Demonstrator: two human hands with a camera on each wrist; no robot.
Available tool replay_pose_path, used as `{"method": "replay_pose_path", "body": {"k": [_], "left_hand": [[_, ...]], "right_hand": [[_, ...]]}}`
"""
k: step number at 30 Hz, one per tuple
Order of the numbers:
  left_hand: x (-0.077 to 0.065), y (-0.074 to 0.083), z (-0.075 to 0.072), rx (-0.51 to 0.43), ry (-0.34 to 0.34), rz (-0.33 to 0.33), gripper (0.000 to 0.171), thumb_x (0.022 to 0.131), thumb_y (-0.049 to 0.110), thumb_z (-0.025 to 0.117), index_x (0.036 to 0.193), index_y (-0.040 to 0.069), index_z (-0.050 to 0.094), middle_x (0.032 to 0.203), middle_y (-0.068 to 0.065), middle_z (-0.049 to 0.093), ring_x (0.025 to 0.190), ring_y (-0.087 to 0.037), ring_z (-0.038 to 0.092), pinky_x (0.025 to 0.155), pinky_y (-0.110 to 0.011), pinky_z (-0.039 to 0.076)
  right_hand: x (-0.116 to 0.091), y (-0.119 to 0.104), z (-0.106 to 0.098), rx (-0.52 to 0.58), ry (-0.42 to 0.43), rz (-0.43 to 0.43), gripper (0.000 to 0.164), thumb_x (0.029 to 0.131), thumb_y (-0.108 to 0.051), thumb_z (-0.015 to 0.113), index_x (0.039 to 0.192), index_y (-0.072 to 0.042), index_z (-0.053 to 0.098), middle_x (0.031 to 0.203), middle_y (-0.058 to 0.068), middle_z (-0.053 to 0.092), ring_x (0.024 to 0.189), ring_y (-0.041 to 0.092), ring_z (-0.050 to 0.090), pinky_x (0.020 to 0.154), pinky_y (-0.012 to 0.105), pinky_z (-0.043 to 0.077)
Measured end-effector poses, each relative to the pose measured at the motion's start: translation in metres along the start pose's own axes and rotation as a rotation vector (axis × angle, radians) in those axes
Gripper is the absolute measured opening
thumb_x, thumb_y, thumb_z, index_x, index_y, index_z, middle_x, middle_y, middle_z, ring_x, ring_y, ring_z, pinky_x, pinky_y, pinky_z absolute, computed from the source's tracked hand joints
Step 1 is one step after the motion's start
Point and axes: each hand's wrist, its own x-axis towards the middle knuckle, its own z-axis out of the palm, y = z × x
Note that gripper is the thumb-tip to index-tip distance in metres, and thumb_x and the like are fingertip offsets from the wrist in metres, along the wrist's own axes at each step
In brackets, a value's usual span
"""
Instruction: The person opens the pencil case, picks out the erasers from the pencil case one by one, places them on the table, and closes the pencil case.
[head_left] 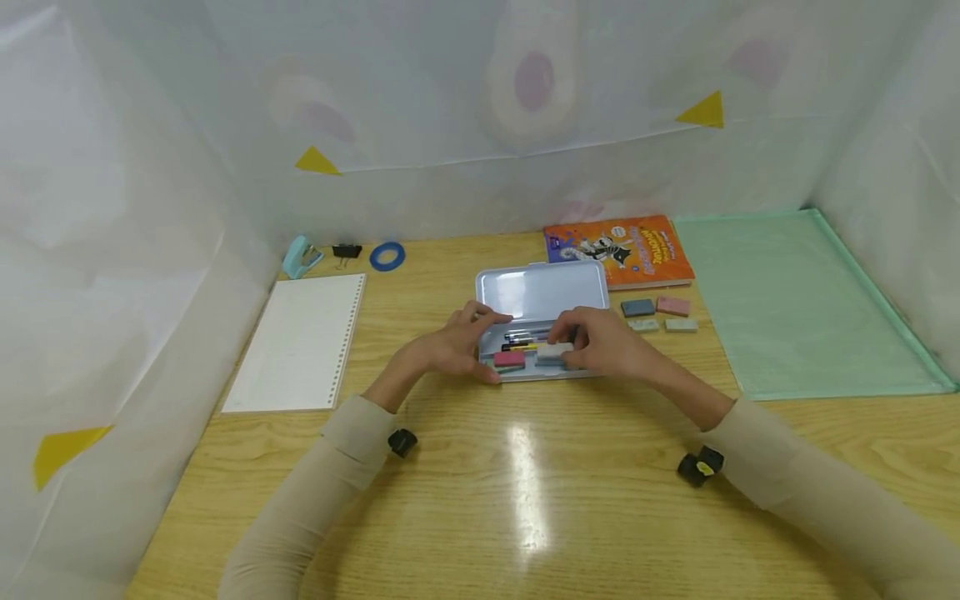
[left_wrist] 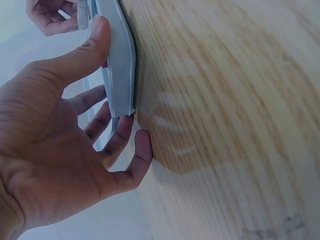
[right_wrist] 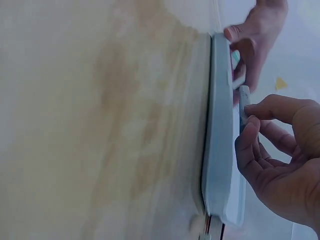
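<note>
A pale blue tin pencil case [head_left: 540,292] lies open on the wooden table, its lid tipped back. My left hand [head_left: 453,343] grips the case's left end; its thumb [left_wrist: 101,37] lies against the front wall and the fingers reach round the end. Over the front right of the tray, my right hand [head_left: 611,346] pinches a whitish eraser [head_left: 553,351] between thumb and fingers. The right wrist view shows this eraser [right_wrist: 244,102] held at the case's rim. A pink eraser [head_left: 509,359] sits at the tray's left, with several pens [head_left: 517,338] behind it.
Right of the case are more erasers: a dark blue one [head_left: 637,307], a pink one [head_left: 673,306] and two pale ones [head_left: 681,326]. An orange book [head_left: 652,250] lies behind, a green mat [head_left: 817,308] right. Leftward are paper [head_left: 296,342], a stapler [head_left: 302,257], binder clip [head_left: 347,250] and blue tape [head_left: 387,266].
</note>
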Motion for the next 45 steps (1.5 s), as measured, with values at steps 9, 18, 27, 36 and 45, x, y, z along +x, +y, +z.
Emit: {"method": "replay_pose_path", "body": {"k": [9, 18, 27, 36, 45], "left_hand": [[-0.001, 0.001, -0.001, -0.001, 0.002, -0.001, 0.092, 0.089, 0.035, 0.084, 0.164, 0.024, 0.031, 0.157, -0.01, 0.023, 0.136, -0.031, 0.03, 0.115, -0.05, 0.037], [-0.001, 0.001, -0.002, 0.005, 0.001, 0.006, 0.093, 0.089, 0.036, 0.084, 0.164, 0.024, 0.031, 0.157, -0.01, 0.022, 0.136, -0.032, 0.031, 0.115, -0.049, 0.036], [0.0, 0.001, -0.001, -0.001, 0.002, -0.005, 0.093, 0.088, 0.036, 0.084, 0.164, 0.024, 0.031, 0.157, -0.009, 0.022, 0.136, -0.031, 0.03, 0.115, -0.049, 0.036], [0.001, 0.001, -0.001, -0.014, 0.003, -0.01, 0.093, 0.088, 0.032, 0.085, 0.164, 0.023, 0.031, 0.156, -0.009, 0.023, 0.135, -0.03, 0.03, 0.114, -0.047, 0.036], [0.002, 0.0, 0.0, -0.009, -0.004, -0.014, 0.093, 0.089, 0.034, 0.084, 0.164, 0.024, 0.031, 0.157, -0.008, 0.022, 0.136, -0.03, 0.029, 0.115, -0.047, 0.036]], "right_hand": [[-0.024, 0.021, -0.041, -0.01, 0.087, 0.079, 0.021, 0.089, -0.001, 0.075, 0.109, -0.009, 0.075, 0.103, 0.008, 0.07, 0.079, 0.022, 0.058, 0.064, 0.028, 0.047], [-0.053, 0.043, -0.074, -0.065, 0.11, 0.129, 0.021, 0.093, -0.005, 0.075, 0.114, -0.007, 0.073, 0.108, 0.011, 0.069, 0.082, 0.019, 0.06, 0.069, 0.028, 0.049], [-0.067, 0.059, -0.078, -0.142, 0.043, 0.156, 0.021, 0.091, -0.004, 0.078, 0.111, -0.009, 0.074, 0.102, 0.006, 0.069, 0.077, 0.015, 0.055, 0.067, 0.027, 0.046], [-0.065, 0.061, -0.072, -0.161, 0.051, 0.126, 0.023, 0.09, -0.002, 0.079, 0.112, -0.005, 0.075, 0.098, 0.005, 0.07, 0.074, 0.014, 0.054, 0.064, 0.027, 0.046], [-0.06, 0.051, -0.079, -0.159, 0.071, 0.126, 0.02, 0.092, -0.008, 0.078, 0.112, -0.01, 0.075, 0.11, 0.007, 0.07, 0.083, 0.018, 0.06, 0.067, 0.029, 0.049]]}}
